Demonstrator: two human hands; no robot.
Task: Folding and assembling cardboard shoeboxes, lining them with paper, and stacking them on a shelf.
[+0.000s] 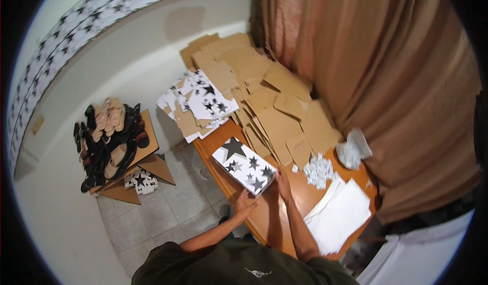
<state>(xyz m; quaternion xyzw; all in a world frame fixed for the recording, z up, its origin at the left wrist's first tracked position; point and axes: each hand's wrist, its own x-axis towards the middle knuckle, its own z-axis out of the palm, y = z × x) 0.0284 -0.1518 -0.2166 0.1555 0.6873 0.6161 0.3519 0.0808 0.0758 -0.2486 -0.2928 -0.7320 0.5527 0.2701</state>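
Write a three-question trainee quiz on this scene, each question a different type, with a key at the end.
1. Multiple choice: which pattern shows on top of the box at the right hand?
A) stripes
B) stars
C) checks

2. True or false: the white sheets lie on the table, to the right of the right hand.

3. Fill the gap: seen in this picture, the pile of shoes is to the ____ of the table.

Key: 1. B, black and grey stars on white. 2. True. 3. left.
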